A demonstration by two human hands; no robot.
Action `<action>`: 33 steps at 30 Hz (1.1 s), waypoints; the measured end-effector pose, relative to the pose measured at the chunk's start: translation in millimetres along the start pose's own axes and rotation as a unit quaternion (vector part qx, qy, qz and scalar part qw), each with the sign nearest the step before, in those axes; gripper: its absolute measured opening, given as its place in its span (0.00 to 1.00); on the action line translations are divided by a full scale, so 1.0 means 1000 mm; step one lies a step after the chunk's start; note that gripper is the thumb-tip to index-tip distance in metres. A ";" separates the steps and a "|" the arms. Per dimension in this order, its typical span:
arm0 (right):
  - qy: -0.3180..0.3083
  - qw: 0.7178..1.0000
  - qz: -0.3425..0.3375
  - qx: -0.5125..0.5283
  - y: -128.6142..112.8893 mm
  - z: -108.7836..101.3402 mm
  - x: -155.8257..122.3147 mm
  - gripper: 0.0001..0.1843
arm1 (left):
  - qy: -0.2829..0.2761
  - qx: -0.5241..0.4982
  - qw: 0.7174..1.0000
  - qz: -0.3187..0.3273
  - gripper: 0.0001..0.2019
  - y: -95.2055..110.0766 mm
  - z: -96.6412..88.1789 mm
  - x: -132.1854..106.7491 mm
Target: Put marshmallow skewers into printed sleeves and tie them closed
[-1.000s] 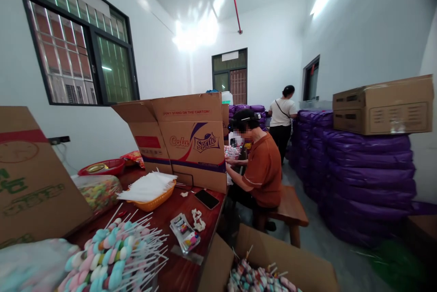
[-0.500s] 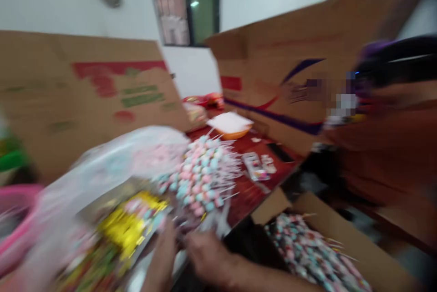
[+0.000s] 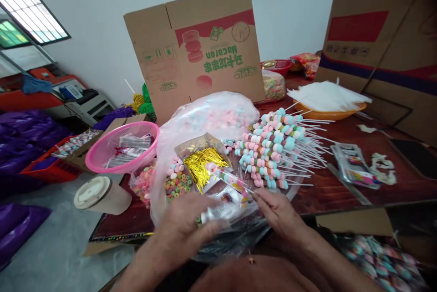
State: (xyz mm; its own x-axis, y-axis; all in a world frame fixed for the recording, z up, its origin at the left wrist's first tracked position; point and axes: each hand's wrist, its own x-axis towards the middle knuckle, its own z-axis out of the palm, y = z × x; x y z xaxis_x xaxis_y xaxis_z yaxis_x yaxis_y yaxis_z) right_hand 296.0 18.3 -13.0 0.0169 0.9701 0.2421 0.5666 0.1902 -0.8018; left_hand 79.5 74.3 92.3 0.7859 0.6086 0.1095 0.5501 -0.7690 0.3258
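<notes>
My left hand is closed on a clear plastic sleeve at the table's near edge. My right hand pinches the white stick of a candy skewer whose pastel head lies in that sleeve. Just behind them sits a packet of gold twist ties. A pile of pink, blue and white marshmallow skewers lies to the right of it, sticks pointing right. A big clear bag of marshmallows bulges behind.
A pink basket and a lidded paper cup stand at the left. Upright cartons wall the back. An orange basket of clear sleeves, a phone and a small packet lie on the red table at right.
My view has swung left and down from the room and the seated co-worker to the table in front of me. My hands have come into view on the sleeve and skewer.
</notes>
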 end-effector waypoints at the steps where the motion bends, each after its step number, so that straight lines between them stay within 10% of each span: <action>1: -0.018 1.000 -0.021 -0.011 -0.002 -0.008 0.002 0.19 | 0.066 0.071 0.995 -0.029 0.20 -0.007 -0.006 0.003; 4: -0.069 0.994 -0.075 -0.024 -0.010 -0.029 0.008 0.19 | 0.034 0.152 0.986 -0.062 0.26 -0.027 -0.001 0.023; 8: -0.098 0.989 -0.099 -0.043 -0.013 -0.051 0.013 0.18 | -0.131 -0.080 0.986 -0.061 0.19 -0.031 0.032 0.039; 14: -0.108 0.981 -0.116 -0.115 -0.001 -0.058 0.031 0.17 | -0.126 -0.380 0.906 -0.136 0.20 -0.013 0.062 0.042; 19: 0.016 0.995 0.020 0.091 0.005 -0.039 0.037 0.18 | -0.119 -0.465 0.828 -0.289 0.18 -0.003 0.071 0.047; 25: -0.071 0.952 0.136 0.266 0.000 0.005 0.020 0.15 | -0.044 -0.426 0.875 -0.228 0.14 0.003 0.085 0.049; 33: -0.009 0.998 -0.023 -0.060 -0.003 0.014 0.016 0.12 | -0.188 -0.530 0.780 -0.274 0.18 0.004 0.090 0.041</action>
State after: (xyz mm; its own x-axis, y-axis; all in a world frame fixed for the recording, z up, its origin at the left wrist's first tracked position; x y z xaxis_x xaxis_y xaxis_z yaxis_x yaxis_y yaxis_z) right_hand 283.0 35.2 -14.9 -0.0247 0.9635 0.2666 0.6615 0.2157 -0.7183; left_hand 139.1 78.5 13.2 0.6519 0.5345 -0.5379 0.4466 0.3027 0.8420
